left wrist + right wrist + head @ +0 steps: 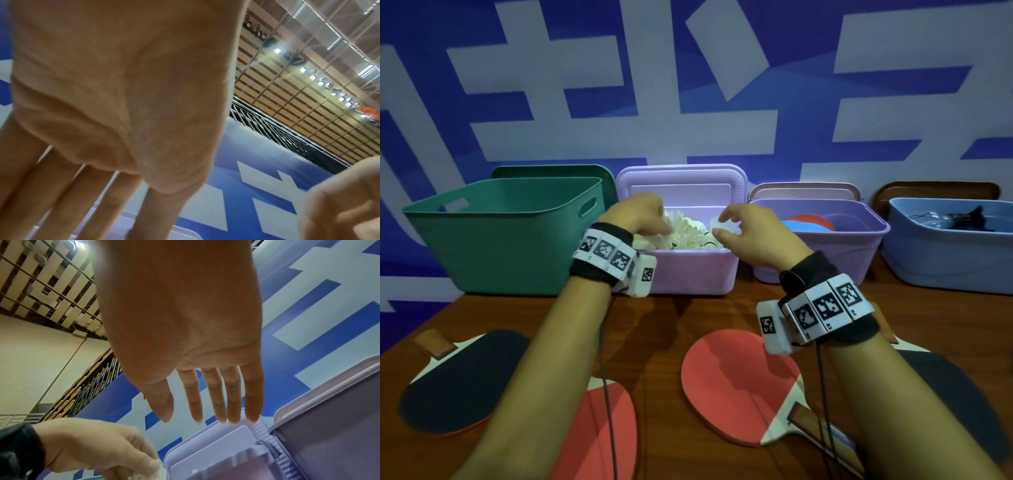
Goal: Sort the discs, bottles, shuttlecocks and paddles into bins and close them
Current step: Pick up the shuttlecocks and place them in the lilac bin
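Both my hands hover over the lilac bin [688, 270], which holds several white shuttlecocks [688, 233]. My left hand [657, 226] reaches down with straight fingers [158, 211] that touch the shuttlecock pile. My right hand [722, 224] is open above the bin's right side, and the right wrist view shows its palm and fingers [197, 418] empty. Paddles lie on the wooden table in front: a black paddle [462, 380] at left, a red paddle [599, 428] under my left forearm, a red paddle [736, 383] at centre and a black paddle [945, 394] under my right forearm.
A green bin [506, 233] stands at left. A purple bin [825, 260] with red and blue discs [808, 222] and a blue bin [945, 246] with dark items stand at right. Each bin's lid leans on the wall behind it, such as the lilac lid [681, 185].
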